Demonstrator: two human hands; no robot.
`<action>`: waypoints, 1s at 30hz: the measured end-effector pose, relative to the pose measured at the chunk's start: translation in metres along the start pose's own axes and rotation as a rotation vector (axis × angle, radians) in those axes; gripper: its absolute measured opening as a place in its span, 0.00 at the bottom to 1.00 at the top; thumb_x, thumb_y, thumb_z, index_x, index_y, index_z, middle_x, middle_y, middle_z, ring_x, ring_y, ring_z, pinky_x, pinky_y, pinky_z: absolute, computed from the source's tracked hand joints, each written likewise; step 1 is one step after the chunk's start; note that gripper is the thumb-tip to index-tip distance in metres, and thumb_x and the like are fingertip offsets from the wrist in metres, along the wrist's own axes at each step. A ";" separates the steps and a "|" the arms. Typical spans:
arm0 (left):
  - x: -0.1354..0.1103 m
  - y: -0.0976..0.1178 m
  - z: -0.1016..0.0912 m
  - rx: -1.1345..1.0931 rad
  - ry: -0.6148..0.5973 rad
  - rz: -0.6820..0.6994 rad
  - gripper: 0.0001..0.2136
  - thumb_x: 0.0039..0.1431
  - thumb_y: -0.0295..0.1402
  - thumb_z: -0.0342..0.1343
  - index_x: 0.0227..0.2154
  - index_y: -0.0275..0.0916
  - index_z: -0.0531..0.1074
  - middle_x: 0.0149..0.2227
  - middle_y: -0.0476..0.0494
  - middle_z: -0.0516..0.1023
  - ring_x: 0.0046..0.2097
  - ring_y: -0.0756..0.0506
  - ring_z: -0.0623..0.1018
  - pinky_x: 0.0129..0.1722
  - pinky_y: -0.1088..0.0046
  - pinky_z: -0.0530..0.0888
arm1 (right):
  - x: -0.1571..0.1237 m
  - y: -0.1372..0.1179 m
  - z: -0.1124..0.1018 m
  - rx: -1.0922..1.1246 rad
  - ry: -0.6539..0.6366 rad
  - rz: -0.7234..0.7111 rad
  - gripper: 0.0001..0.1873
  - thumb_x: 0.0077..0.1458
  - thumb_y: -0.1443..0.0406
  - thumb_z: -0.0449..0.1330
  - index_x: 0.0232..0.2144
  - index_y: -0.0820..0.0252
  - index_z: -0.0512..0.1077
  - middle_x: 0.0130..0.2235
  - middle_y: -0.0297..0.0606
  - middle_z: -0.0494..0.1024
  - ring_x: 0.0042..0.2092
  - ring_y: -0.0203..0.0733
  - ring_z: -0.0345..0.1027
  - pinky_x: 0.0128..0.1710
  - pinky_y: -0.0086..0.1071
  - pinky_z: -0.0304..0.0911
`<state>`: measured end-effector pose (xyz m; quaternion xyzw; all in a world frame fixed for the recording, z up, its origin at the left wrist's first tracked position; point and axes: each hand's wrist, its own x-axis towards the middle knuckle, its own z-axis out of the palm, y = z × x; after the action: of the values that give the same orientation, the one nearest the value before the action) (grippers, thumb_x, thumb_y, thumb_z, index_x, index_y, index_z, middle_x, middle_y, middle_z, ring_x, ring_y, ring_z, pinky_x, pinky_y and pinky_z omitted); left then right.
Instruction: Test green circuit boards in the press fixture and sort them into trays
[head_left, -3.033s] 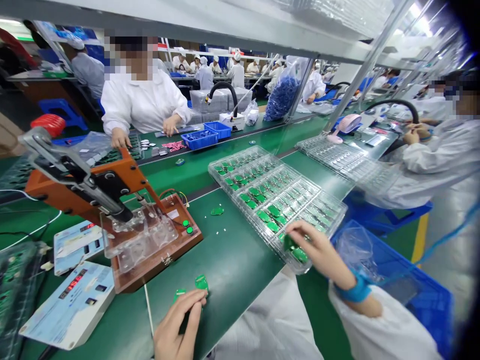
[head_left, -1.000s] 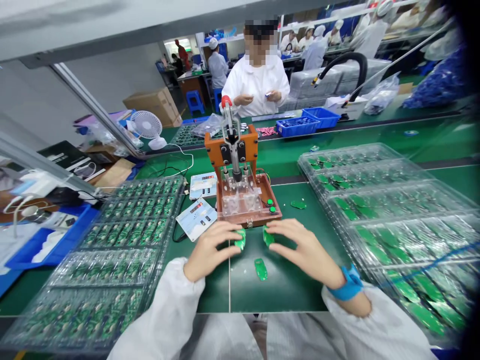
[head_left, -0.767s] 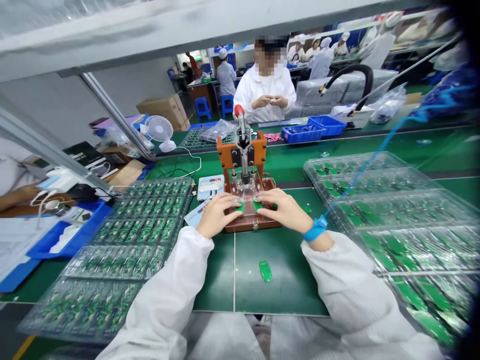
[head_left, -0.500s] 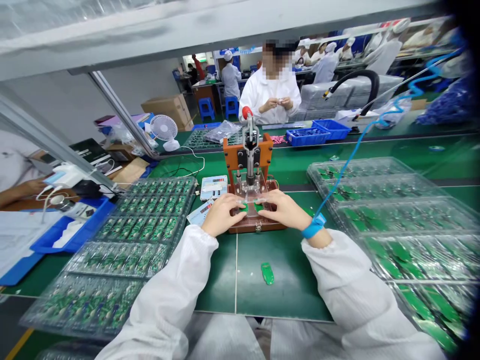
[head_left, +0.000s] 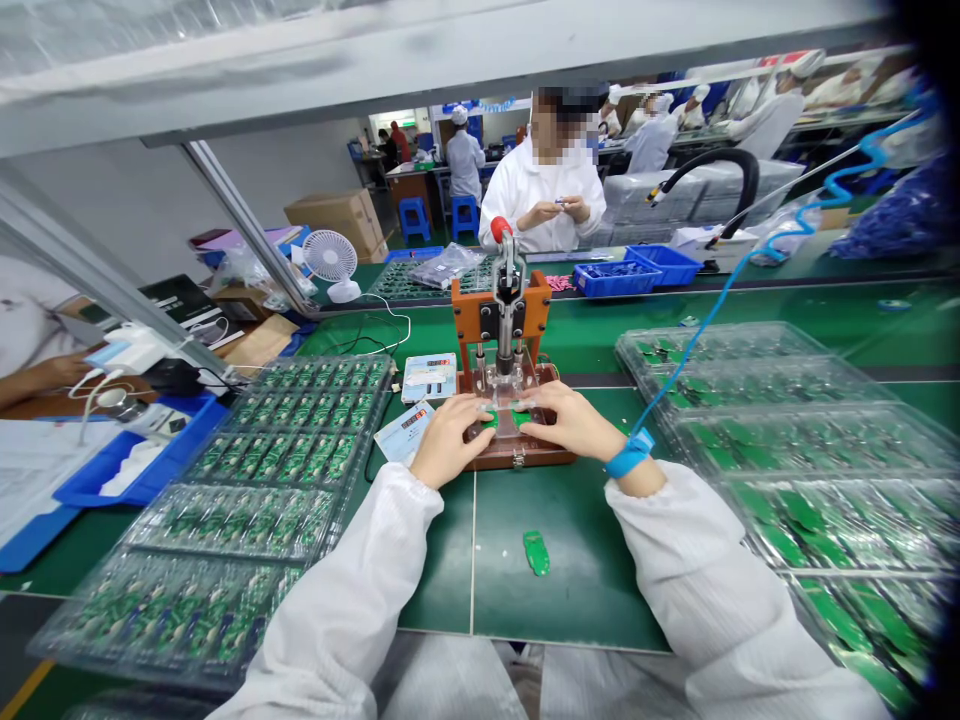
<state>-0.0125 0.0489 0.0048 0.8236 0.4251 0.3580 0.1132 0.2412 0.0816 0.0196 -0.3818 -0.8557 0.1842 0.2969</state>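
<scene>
At the toggle-clamp test fixture (head_left: 504, 310), with its orange uprights, red-knobbed lever and brown base, both my hands are at work. My left hand (head_left: 448, 437) has thumb and fingertips closed about a small green circuit board (head_left: 490, 419) on the left of the fixture's bed. On the right of the bed, my right hand (head_left: 574, 421) pinches a second green circuit board (head_left: 519, 420); a blue wrist strap circles that wrist. Fingers partly cover both boards, and a clear plate lies above them. Another green board (head_left: 535, 552) lies loose on the mat in front.
Clear trays of populated boards (head_left: 262, 480) stand at left, and clear trays of green boards (head_left: 795, 440) at right. Two small display meters (head_left: 429, 378) sit beside the fixture. A blue coiled cord (head_left: 697, 325) runs to my wrist. A co-worker (head_left: 546, 190) sits opposite.
The view has shifted slightly. My hands stay at the boards in the fixture, the left fingers moved only a little. The loose board on the mat has not moved.
</scene>
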 end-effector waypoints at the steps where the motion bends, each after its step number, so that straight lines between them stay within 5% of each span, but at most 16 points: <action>1: -0.003 0.001 0.003 0.001 0.026 -0.018 0.05 0.64 0.31 0.60 0.41 0.38 0.78 0.52 0.39 0.80 0.60 0.37 0.72 0.61 0.52 0.70 | -0.001 0.000 0.000 0.001 0.006 0.002 0.14 0.55 0.61 0.68 0.44 0.56 0.80 0.50 0.43 0.82 0.53 0.52 0.73 0.56 0.51 0.70; 5: -0.018 0.013 0.013 0.050 0.228 -0.046 0.08 0.67 0.32 0.57 0.46 0.38 0.76 0.59 0.36 0.74 0.63 0.36 0.69 0.62 0.49 0.68 | -0.006 -0.001 0.003 0.012 0.039 0.006 0.13 0.56 0.60 0.68 0.43 0.56 0.80 0.48 0.44 0.83 0.52 0.52 0.73 0.54 0.50 0.72; 9: -0.034 0.034 0.021 0.031 0.421 0.047 0.06 0.67 0.28 0.55 0.44 0.39 0.75 0.48 0.39 0.78 0.52 0.41 0.76 0.54 0.57 0.74 | -0.010 -0.003 0.002 0.036 0.100 -0.007 0.09 0.55 0.59 0.68 0.38 0.54 0.80 0.47 0.42 0.83 0.51 0.51 0.75 0.54 0.47 0.73; 11: -0.040 0.045 0.025 -0.001 0.393 0.158 0.06 0.66 0.25 0.55 0.43 0.40 0.75 0.42 0.42 0.80 0.47 0.44 0.77 0.49 0.61 0.76 | -0.007 -0.003 -0.005 0.041 0.192 0.009 0.06 0.57 0.61 0.65 0.36 0.54 0.80 0.46 0.41 0.84 0.50 0.50 0.77 0.53 0.47 0.72; 14: -0.044 0.055 0.035 -0.009 0.235 0.297 0.10 0.65 0.25 0.55 0.47 0.39 0.74 0.47 0.40 0.80 0.52 0.42 0.77 0.52 0.59 0.76 | 0.011 -0.005 -0.030 0.036 0.422 0.076 0.10 0.62 0.64 0.56 0.39 0.57 0.78 0.44 0.42 0.83 0.47 0.48 0.78 0.50 0.46 0.73; 20: -0.046 0.049 0.046 0.037 0.047 0.377 0.13 0.66 0.27 0.53 0.52 0.35 0.72 0.61 0.33 0.73 0.64 0.37 0.70 0.62 0.51 0.72 | 0.098 -0.031 -0.088 0.013 0.771 -0.067 0.15 0.62 0.65 0.56 0.51 0.56 0.74 0.52 0.41 0.81 0.54 0.48 0.74 0.56 0.45 0.69; 23: -0.047 0.043 0.048 0.018 0.027 0.380 0.11 0.68 0.26 0.52 0.50 0.37 0.73 0.60 0.36 0.74 0.62 0.39 0.72 0.62 0.52 0.72 | 0.150 -0.043 -0.104 0.023 0.648 -0.051 0.14 0.66 0.59 0.56 0.49 0.58 0.75 0.47 0.42 0.82 0.53 0.48 0.75 0.59 0.47 0.67; 26: -0.048 0.040 0.048 0.002 0.022 0.382 0.10 0.67 0.25 0.52 0.47 0.37 0.74 0.59 0.37 0.75 0.62 0.39 0.72 0.62 0.53 0.72 | 0.188 -0.058 -0.114 0.248 0.415 0.078 0.22 0.70 0.51 0.51 0.38 0.62 0.76 0.35 0.40 0.82 0.40 0.42 0.78 0.48 0.40 0.73; 30: -0.048 0.040 0.049 -0.007 0.026 0.389 0.09 0.67 0.24 0.52 0.46 0.37 0.75 0.57 0.37 0.76 0.62 0.39 0.72 0.62 0.52 0.73 | 0.182 -0.093 -0.121 0.370 0.432 -0.034 0.21 0.70 0.53 0.53 0.44 0.65 0.75 0.34 0.36 0.81 0.32 0.32 0.74 0.38 0.28 0.71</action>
<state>0.0275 -0.0078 -0.0341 0.8851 0.2581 0.3852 0.0392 0.1726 0.1715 0.2285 -0.3370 -0.7307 0.2468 0.5400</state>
